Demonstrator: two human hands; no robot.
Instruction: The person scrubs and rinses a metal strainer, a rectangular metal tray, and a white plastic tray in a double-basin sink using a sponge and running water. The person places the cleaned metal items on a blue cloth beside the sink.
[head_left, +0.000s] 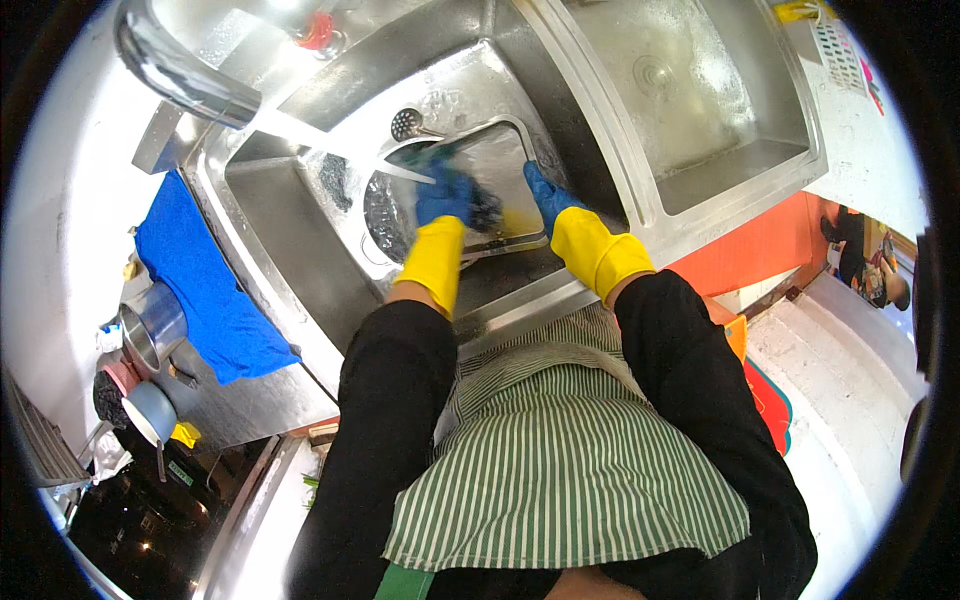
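Note:
In the steel sink basin (277, 217), a rectangular metal tray (495, 161) lies tilted over a round water-filled bowl (382, 217). My right hand (551, 196), in a blue and yellow rubber glove, grips the tray's right rim. My left hand (444, 193), gloved alike, is motion-blurred over the tray's left part; whether it holds something is hidden. A dark blurred patch shows beside it on the tray. Water (352, 154) streams from the chrome faucet (187, 79) toward the bowl, left of that hand. A perforated ladle (407, 124) rests just beyond the tray.
A second steel basin (720, 90) holding cloudy water adjoins on the right. Left of the sink lie a blue cloth (210, 285), a steel pot (154, 326) and a light-blue pan (150, 412). A white plastic basket (836, 52) stands far right. Another person (870, 262) is visible beyond.

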